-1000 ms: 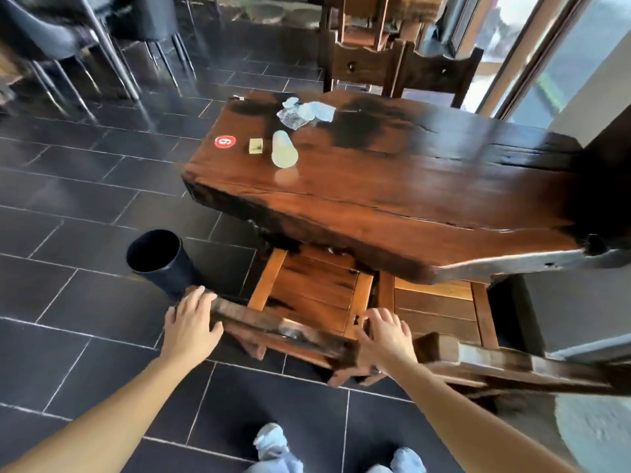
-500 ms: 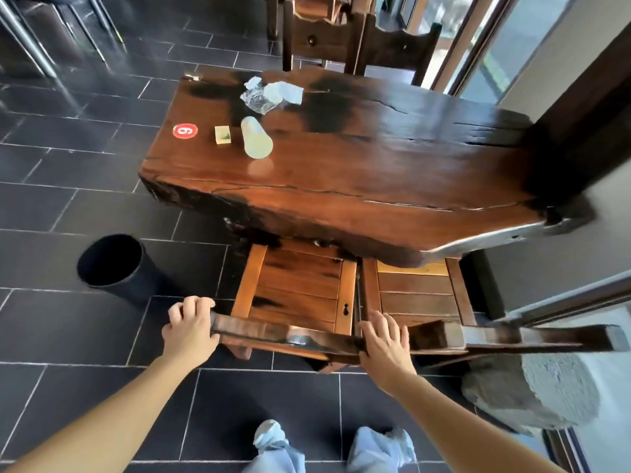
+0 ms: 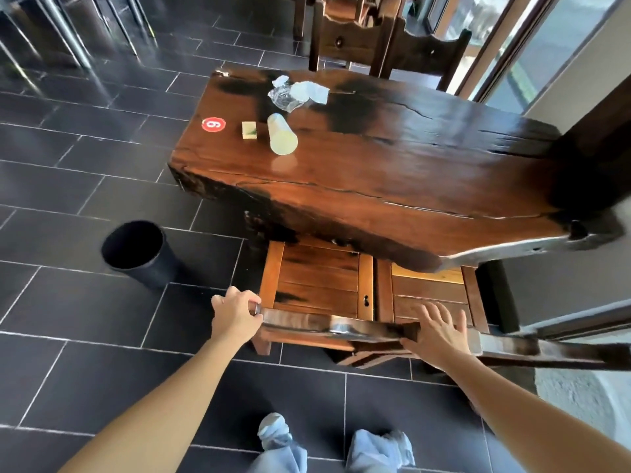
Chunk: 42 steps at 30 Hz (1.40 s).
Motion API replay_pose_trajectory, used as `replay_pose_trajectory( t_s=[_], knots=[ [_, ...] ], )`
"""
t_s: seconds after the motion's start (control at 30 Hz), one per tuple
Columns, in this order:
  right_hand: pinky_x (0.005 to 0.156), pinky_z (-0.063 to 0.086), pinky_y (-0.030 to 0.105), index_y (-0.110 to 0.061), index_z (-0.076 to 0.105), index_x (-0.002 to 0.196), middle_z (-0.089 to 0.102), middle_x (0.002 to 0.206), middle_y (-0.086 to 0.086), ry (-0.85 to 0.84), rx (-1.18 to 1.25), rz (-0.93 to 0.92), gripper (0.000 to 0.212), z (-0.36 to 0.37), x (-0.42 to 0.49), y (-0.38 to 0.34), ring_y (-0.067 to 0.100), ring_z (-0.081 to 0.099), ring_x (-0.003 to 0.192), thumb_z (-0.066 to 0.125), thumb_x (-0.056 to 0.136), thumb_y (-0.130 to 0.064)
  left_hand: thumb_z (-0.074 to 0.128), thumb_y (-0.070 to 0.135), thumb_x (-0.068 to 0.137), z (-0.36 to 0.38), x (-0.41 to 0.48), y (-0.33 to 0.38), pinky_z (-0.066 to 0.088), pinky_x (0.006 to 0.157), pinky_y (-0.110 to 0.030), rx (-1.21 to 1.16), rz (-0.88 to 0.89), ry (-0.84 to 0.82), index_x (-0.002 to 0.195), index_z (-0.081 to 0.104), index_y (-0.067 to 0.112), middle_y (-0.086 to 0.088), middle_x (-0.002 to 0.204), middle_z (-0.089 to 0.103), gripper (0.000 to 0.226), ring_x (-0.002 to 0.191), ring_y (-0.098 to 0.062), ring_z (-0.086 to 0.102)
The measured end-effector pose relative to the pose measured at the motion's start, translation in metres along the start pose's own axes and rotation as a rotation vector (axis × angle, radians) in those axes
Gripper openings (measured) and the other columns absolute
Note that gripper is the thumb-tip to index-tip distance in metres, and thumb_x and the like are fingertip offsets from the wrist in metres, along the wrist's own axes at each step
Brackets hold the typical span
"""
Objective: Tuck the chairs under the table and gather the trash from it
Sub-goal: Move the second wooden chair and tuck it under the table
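Note:
A thick wooden table (image 3: 392, 179) fills the middle of the view. On its far left part lie a tipped plastic cup (image 3: 281, 138), a small yellow packet (image 3: 249, 129), crumpled clear wrap and white paper (image 3: 297, 93) and a red round number tag (image 3: 213, 124). The near left chair (image 3: 317, 288) stands with its seat partly under the table. My left hand (image 3: 235, 315) grips the left end of its backrest. My right hand (image 3: 438, 331) rests with fingers spread at the right end of that backrest. A second chair (image 3: 430, 291) stands beside it on the right.
A black bin (image 3: 136, 254) stands on the dark tiled floor left of the chairs. Two more wooden chairs (image 3: 386, 46) stand at the table's far side. Metal chair legs show at the top left, and glass doors run along the right.
The left chair has slid further under the table. My right hand has loosened from the backrest and spread its fingers. The view has shifted rightward.

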State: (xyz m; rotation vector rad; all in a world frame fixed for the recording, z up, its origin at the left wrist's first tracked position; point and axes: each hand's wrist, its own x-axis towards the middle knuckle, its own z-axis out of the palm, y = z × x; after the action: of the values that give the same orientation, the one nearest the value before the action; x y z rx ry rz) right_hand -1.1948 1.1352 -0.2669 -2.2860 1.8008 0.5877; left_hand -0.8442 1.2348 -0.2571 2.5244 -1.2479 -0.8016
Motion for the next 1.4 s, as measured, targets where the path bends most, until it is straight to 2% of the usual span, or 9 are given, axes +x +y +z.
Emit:
replay_pose_trajectory(
  t_s=[0.1,0.2,0.4,0.63,0.93,1.1,1.2,1.3,1.4],
  knots=[
    [0.111,0.005,0.066,-0.035,0.013,0.146,0.003,0.159,0.001,-0.033,0.096,0.198,0.089,0.005,-0.007,0.001,0.028,-0.006,0.147,0.052,0.074,-0.072,0.07,0.02,0.082,-0.002,0.005,0.001,0.046,0.071,-0.029,-0.003,-0.017,-0.006,0.109,0.065,0.022,-0.003,0.112,0.05,0.028,0.103,-0.022,0.036],
    [0.107,0.008,0.071,-0.034,0.013,0.145,-0.009,0.159,-0.002,-0.087,0.177,0.236,0.091,0.002,-0.003,0.003,0.027,-0.014,0.146,0.057,0.072,-0.069,0.069,0.014,0.082,0.001,0.004,0.008,0.046,0.065,-0.031,-0.006,-0.053,0.023,0.104,0.065,0.023,-0.002,0.11,0.05,0.025,0.095,-0.018,0.031],
    [0.105,0.009,0.073,-0.031,0.026,0.137,-0.001,0.159,-0.001,-0.066,0.214,0.196,0.076,0.006,0.0,0.005,0.021,0.002,0.147,0.055,0.074,-0.063,0.062,0.009,0.087,0.018,-0.001,0.017,0.039,0.089,-0.042,-0.003,-0.108,0.082,0.092,0.064,0.034,0.0,0.113,0.048,0.026,0.109,-0.025,0.033],
    [0.104,0.019,0.069,-0.031,0.034,0.129,0.013,0.152,-0.003,-0.051,0.218,0.211,0.069,0.006,0.003,0.006,0.021,0.02,0.14,0.058,0.072,-0.061,0.063,0.006,0.082,0.022,0.002,0.016,0.037,0.096,-0.046,0.062,-0.087,0.039,0.1,0.058,0.037,0.0,0.122,0.04,0.036,0.12,-0.024,0.028],
    [0.109,0.015,0.066,-0.041,0.028,0.141,-0.01,0.159,-0.001,-0.128,0.179,0.247,0.096,0.002,0.002,0.017,0.029,-0.007,0.146,0.044,0.061,-0.09,0.065,0.009,0.08,0.018,0.003,0.004,0.039,0.097,-0.045,0.176,0.02,-0.037,0.114,0.046,0.035,-0.001,0.131,0.031,0.047,0.12,-0.024,0.028],
    [0.109,0.014,0.067,-0.036,0.026,0.141,-0.029,0.155,-0.001,-0.067,0.359,0.395,0.104,0.009,-0.009,0.014,0.029,-0.023,0.144,0.054,0.055,-0.089,0.065,0.013,0.084,0.012,0.004,0.004,0.038,0.1,-0.046,0.195,0.03,-0.102,0.116,0.046,0.034,-0.002,0.134,0.029,0.043,0.123,-0.026,0.027],
    [0.108,0.023,0.062,-0.028,0.037,0.132,-0.008,0.158,0.003,0.037,0.469,0.463,0.093,0.014,-0.013,0.008,0.03,-0.013,0.145,0.064,0.058,-0.079,0.065,0.013,0.084,0.012,0.004,0.005,0.038,0.1,-0.046,0.182,0.03,-0.101,0.116,0.048,0.034,-0.002,0.135,0.029,0.041,0.124,-0.026,0.027],
    [0.104,0.032,0.056,-0.028,0.044,0.119,0.019,0.145,0.008,0.004,0.459,0.482,0.079,0.008,-0.007,0.009,0.032,0.003,0.14,0.068,0.058,-0.073,0.064,0.011,0.084,0.013,0.004,0.005,0.038,0.1,-0.046,0.186,0.032,-0.086,0.114,0.049,0.034,-0.002,0.135,0.029,0.041,0.123,-0.026,0.027],
    [0.101,0.036,0.055,-0.027,0.045,0.117,0.027,0.136,0.009,-0.011,0.454,0.512,0.078,0.006,-0.001,0.012,0.033,0.011,0.136,0.07,0.057,-0.07,0.063,0.009,0.084,0.014,0.005,0.008,0.038,0.099,-0.046,0.184,0.03,-0.076,0.114,0.049,0.034,-0.001,0.135,0.028,0.041,0.122,-0.026,0.028]
  ],
)
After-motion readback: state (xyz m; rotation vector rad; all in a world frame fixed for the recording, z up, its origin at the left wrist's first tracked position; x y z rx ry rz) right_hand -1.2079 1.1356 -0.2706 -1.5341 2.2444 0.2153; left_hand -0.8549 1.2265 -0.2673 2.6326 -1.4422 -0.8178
